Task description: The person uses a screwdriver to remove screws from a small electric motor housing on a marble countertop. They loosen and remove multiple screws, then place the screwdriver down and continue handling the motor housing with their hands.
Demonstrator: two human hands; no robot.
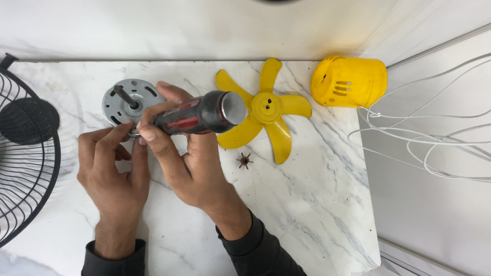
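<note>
While both hands work close together on the marble worktop (286,214), the scene reads as follows, with places given from the fan motor.

Fan motor (129,104): a round, grey metal disc with slotted vents and a dark shaft standing up from its centre, lying flat near the worktop's far left.

Right hand (189,163): fingers clamped round the screwdriver (197,118), a grip that looks set for turning; its tip meets the motor's near edge (the tip itself is hidden behind the fingers).

Left hand (115,168): fingertips pinched together at the motor's near rim, apparently steadying it; whether they hold a small part cannot be told.

Screwdriver handle: glossy black and red plastic with a flat silver end cap, slanting up and away to the motor's right.

Fan blade (266,110): smooth yellow plastic, five rounded paddles on a hub, lying flat to the motor's right.

Yellow housing (350,82): a vented plastic cup on its side, further right of the motor.

Small brown fitting (244,161): star-shaped, nearer than the blade.

Black wire guard (25,153): left of the motor, partly out of frame.

White cables (424,138): looped, well right of the motor.
</note>
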